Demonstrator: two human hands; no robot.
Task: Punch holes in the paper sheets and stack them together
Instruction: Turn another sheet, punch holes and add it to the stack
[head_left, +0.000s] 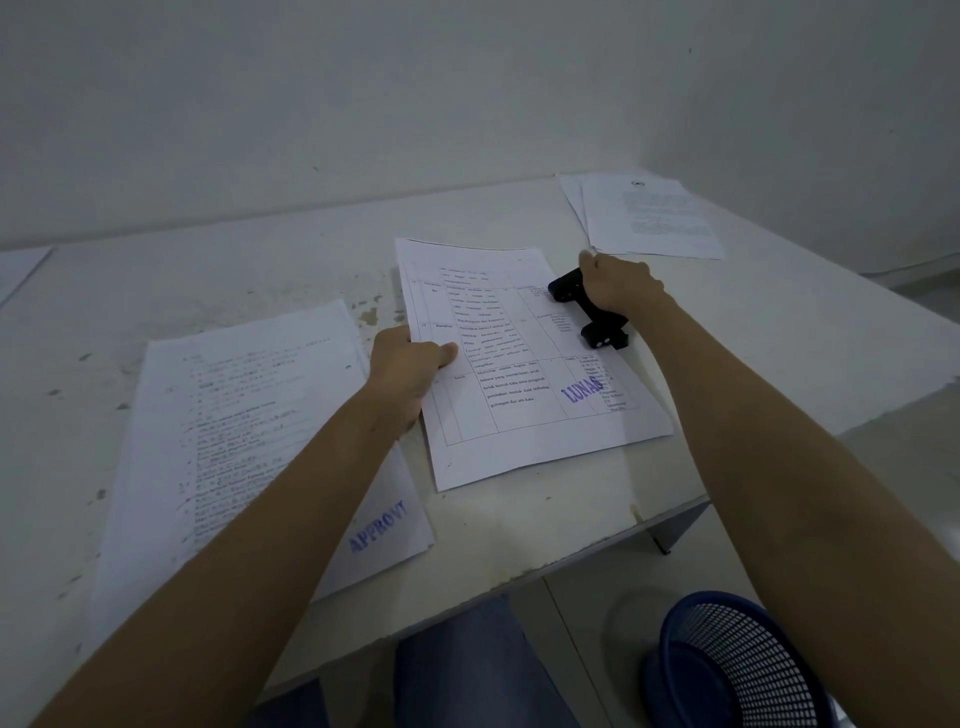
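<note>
At the sheet's right edge, the right hand (621, 288) presses on the black hole punch (589, 312), while the left hand (408, 366) pinches the sheet (519, 374) by its left edge. Punching looks under way; next, the sheet likely joins the stack (249, 431) on the desk (234, 280), edges aligned.

Dim room — bare white walls (363, 104), scuffed white table (234, 280), tiled floor (587, 613).

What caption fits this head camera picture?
Left hand holds a stamped sheet while right hand presses the black hole punch.
</note>
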